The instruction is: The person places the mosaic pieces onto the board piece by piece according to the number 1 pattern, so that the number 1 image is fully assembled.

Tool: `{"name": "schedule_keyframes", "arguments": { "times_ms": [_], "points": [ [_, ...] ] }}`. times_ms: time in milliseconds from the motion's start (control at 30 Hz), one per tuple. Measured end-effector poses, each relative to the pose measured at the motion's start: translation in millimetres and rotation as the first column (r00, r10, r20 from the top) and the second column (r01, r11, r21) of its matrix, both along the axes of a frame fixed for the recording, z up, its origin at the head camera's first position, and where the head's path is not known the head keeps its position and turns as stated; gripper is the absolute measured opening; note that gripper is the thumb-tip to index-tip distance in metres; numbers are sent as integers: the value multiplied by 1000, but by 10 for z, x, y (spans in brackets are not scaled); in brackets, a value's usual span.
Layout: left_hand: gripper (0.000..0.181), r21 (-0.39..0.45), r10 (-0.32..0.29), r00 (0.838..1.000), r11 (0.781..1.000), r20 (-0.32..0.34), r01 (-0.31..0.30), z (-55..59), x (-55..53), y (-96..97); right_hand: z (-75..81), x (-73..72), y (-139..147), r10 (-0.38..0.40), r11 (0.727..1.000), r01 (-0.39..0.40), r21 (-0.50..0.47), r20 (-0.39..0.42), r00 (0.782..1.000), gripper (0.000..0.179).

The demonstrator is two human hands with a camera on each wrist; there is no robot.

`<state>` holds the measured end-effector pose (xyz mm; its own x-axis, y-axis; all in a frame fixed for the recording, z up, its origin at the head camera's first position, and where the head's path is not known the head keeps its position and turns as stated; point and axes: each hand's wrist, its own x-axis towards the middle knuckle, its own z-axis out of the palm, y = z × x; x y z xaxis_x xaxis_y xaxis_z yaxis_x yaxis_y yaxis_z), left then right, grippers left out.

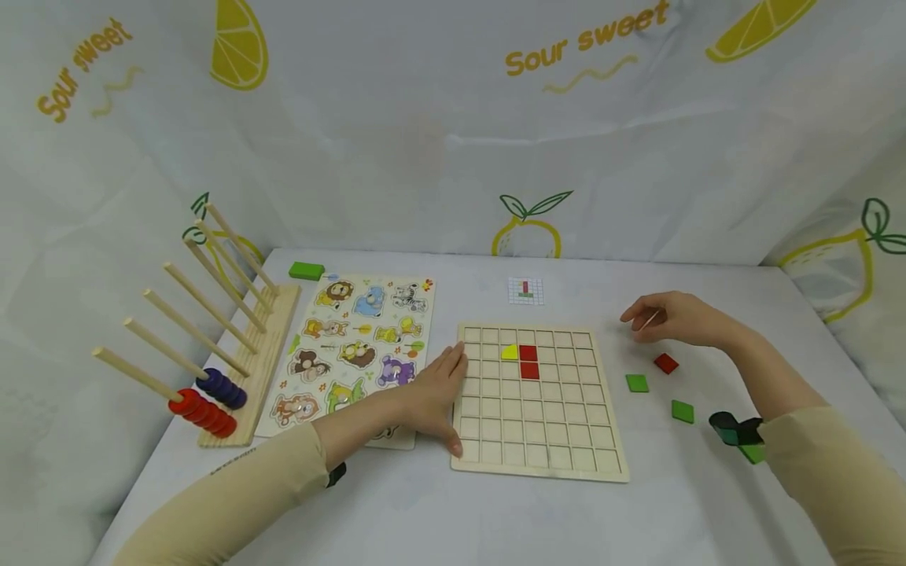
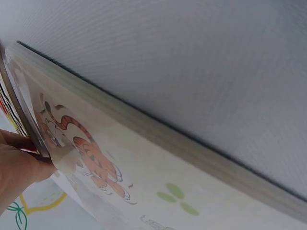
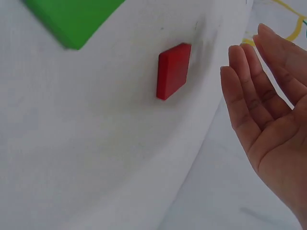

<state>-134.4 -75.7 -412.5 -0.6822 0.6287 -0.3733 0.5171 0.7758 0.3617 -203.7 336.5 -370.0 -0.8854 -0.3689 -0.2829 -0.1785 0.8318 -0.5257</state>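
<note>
My left hand (image 1: pixel 430 395) lies along the left edge of a wooden grid board (image 1: pixel 488 464), fingers extended and thumb at its lower left corner. In the board's cells sit a yellow quarter-round tile (image 1: pixel 510 352) and two red square tiles (image 1: pixel 528 362), one below the other. Right of the board, my right hand (image 1: pixel 681 320) hovers with loosely bent fingers. The right wrist view shows nothing in that hand. Just below it, a loose red tile (image 1: pixel 666 363) lies on the table, near green tiles (image 1: pixel 637 384). The left wrist view shows little of the left hand (image 2: pixel 21 165).
An animal puzzle board (image 1: pixel 357 321) lies left of the grid board, partly under my left forearm. Beyond it stands a wooden peg rack (image 1: pixel 265 346) with red and purple rings. A green block (image 1: pixel 307 271) and a small pattern card (image 1: pixel 517 297) lie at the back.
</note>
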Motion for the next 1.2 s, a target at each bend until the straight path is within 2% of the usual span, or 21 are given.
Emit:
{"name": "schedule_keyframes", "arguments": {
  "times_ms": [200, 500, 700, 900, 1000, 1200],
  "points": [
    [137, 3, -4, 1000, 1000, 1, 4, 15, 1, 14, -33, 19, 242, -13, 1000, 14, -10, 65, 998, 31],
    [138, 7, -4, 1000, 1000, -1, 4, 18, 5, 8, -129, -18, 438, -14, 1000, 10, 30, 146, 989, 33],
    [137, 0, -7, 1000, 1000, -10, 7, 23, -13, 0, -178, -28, 473, -17, 999, 11, 30, 217, 976, 36],
    [138, 1, -10, 1000, 1000, -11, 10, 32, -16, -7, -192, -7, 479, -6, 1000, 13, -23, 296, 955, 34],
    [137, 1, -7, 1000, 1000, -6, 7, 34, -9, -4, -217, 3, 478, -1, 999, 11, -31, 293, 956, 34],
    [137, 2, 4, 1000, 1000, 4, -4, 29, -2, 5, -276, 16, 447, 4, 1000, -7, 12, 252, 968, 31]
  ]
}}
